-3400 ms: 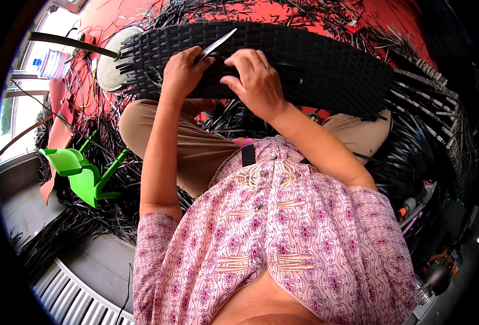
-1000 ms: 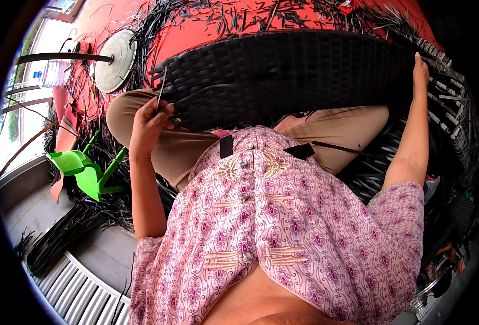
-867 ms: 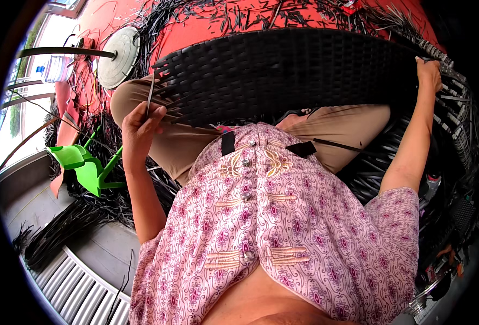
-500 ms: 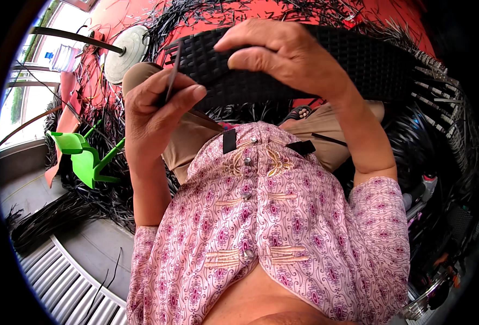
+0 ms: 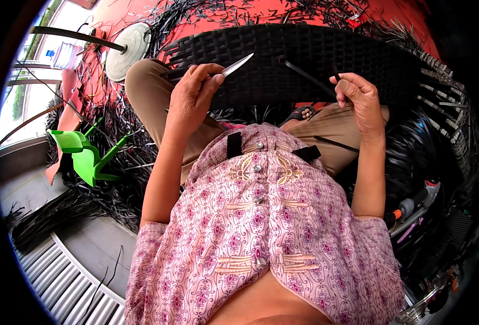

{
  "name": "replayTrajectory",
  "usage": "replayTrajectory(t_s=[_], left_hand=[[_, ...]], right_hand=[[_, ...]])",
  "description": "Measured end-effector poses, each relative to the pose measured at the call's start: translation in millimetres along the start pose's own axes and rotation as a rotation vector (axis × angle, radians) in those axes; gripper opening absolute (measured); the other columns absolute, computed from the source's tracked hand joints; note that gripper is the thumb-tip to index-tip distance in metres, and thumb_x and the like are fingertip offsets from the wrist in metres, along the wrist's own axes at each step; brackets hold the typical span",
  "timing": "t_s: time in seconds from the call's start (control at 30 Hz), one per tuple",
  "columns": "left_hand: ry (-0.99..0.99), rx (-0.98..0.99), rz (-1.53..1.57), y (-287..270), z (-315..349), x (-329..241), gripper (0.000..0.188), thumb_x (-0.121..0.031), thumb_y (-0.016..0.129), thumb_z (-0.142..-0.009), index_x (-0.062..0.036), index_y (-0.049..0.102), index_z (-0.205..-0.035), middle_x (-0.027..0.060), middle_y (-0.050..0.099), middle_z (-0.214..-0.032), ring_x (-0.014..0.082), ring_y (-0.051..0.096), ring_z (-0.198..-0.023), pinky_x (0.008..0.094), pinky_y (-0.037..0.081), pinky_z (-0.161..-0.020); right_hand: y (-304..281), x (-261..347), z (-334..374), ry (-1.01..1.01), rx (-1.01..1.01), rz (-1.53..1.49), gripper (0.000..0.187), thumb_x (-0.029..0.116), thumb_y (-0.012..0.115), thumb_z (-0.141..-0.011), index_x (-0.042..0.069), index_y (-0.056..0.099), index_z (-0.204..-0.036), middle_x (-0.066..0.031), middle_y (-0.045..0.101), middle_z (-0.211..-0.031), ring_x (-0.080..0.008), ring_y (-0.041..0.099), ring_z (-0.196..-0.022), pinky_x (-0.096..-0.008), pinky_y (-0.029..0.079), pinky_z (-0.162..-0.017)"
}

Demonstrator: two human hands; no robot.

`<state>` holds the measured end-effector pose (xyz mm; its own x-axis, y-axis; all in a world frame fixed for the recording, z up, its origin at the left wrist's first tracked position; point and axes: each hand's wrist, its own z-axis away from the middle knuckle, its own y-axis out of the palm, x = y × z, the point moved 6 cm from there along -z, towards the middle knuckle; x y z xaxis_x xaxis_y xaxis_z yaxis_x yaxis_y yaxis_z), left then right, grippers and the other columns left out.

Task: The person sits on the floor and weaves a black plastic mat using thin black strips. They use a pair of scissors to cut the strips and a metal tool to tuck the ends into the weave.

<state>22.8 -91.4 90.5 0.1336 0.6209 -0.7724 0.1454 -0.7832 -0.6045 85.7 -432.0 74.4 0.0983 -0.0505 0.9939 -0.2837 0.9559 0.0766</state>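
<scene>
A wide black woven panel [image 5: 380, 67] of flat strips lies across my knees. My left hand [image 5: 189, 103] is closed around a small pointed blade [image 5: 238, 64], whose silver tip points up and right over the weave; its handle is hidden in my fingers. To the right, my right hand [image 5: 363, 105] pinches a thin black strip [image 5: 311, 77]. This strip slants up and left from my fingers across the front of the panel. Both hands are raised on the near side of the panel, apart from each other.
Loose black strips [image 5: 109, 157] lie heaped at the left and on the red floor [image 5: 239, 12]. A green plastic piece [image 5: 88, 160] and a pale round disc [image 5: 128, 51] are also on the left. A white slatted rack [image 5: 60, 281] stands at the lower left, tools [image 5: 413, 208] at the right.
My left hand has turned, so the blade now points up and right. My right hand has come down and right from over the panel, with a strip now visible in its fingers.
</scene>
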Motion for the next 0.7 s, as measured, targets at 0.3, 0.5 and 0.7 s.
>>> replayTrajectory(t_s=[0.3, 0.5, 0.7], left_hand=[[0.180, 0.009, -0.621, 15, -12, -5, 0.021, -0.024, 0.071, -0.095, -0.0196, 0.076, -0.115, 0.0047, 0.054, -0.083, 0.0246, 0.062, -0.078, 0.0392, 0.048, -0.065], [0.303, 0.016, -0.794, 19, -24, -22, 0.021, -0.020, 0.071, -0.090, -0.0206, 0.076, -0.110, 0.0037, 0.054, -0.083, 0.0233, 0.061, -0.079, 0.0384, 0.047, -0.066], [0.311, 0.017, -0.845, 28, -30, -31, 0.020, -0.018, 0.072, -0.089, -0.0205, 0.077, -0.108, 0.0028, 0.056, -0.084, 0.0232, 0.062, -0.080, 0.0378, 0.048, -0.067]], right_hand=[[5, -57, 4, 0.140, -0.065, -0.129, 0.024, 0.019, 0.071, -0.099, -0.001, 0.074, -0.111, 0.0016, 0.063, -0.071, -0.0058, 0.054, -0.061, -0.0209, 0.044, -0.058], [-1, -73, 3, 0.183, -0.097, -0.251, 0.024, 0.019, 0.071, -0.098, -0.001, 0.074, -0.109, 0.0008, 0.063, -0.073, -0.0058, 0.054, -0.062, -0.0207, 0.044, -0.058], [-1, -73, 2, 0.192, -0.099, -0.274, 0.023, 0.020, 0.072, -0.097, 0.000, 0.074, -0.108, 0.0007, 0.063, -0.073, -0.0058, 0.053, -0.061, -0.0207, 0.044, -0.058]])
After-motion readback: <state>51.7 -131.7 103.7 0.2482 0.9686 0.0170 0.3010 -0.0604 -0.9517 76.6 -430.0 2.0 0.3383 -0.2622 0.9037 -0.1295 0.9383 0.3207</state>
